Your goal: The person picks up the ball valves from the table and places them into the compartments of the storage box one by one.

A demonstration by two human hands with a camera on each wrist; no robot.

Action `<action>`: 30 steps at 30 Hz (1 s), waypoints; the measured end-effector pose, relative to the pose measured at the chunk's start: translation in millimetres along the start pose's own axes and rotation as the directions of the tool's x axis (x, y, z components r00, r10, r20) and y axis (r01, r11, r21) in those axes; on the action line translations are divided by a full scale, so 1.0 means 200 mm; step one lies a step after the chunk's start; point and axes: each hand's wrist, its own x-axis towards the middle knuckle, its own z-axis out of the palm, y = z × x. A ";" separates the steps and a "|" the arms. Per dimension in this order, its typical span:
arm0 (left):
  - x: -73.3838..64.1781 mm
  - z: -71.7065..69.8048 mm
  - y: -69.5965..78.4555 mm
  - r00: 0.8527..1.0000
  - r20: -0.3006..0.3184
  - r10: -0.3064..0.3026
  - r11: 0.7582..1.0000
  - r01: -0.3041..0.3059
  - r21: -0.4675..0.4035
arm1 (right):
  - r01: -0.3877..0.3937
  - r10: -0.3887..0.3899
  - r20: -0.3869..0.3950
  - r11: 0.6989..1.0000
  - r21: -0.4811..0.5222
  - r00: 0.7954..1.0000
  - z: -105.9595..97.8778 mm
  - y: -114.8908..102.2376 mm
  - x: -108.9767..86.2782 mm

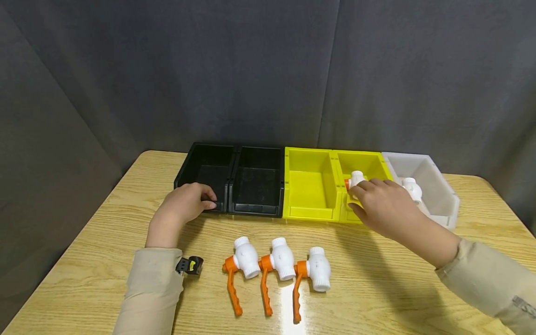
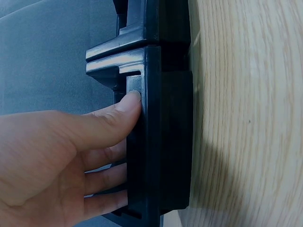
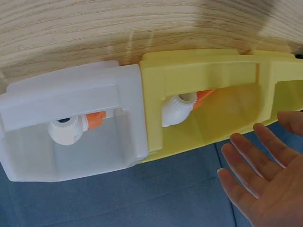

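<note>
My left hand (image 1: 182,204) is at the front of the leftmost black bin (image 1: 214,156). In the left wrist view its thumb lies on the lip of the bin's front wall (image 2: 176,142), its other fingers behind that wall. Over the right-hand yellow bin (image 1: 362,158) is my right hand (image 1: 387,209), its fingers spread with nothing in them in the right wrist view. A white ball valve (image 3: 177,112) with an orange part lies in that bin. Another ball valve (image 3: 66,132) sits in the white bin (image 3: 61,106).
Three white ball valves with orange handles lie in a row on the wooden table: left valve (image 1: 246,257), middle valve (image 1: 282,259), right valve (image 1: 319,270). A second black bin (image 1: 257,181) and another yellow bin (image 1: 310,186) stand between the hands. Behind hangs a grey curtain (image 1: 251,70).
</note>
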 end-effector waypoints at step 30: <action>0.00 0.00 0.00 1.000 -0.003 0.004 1.000 -0.004 -0.007 | 0.097 -0.093 -0.056 0.993 0.066 0.994 -0.02 -0.19 -0.07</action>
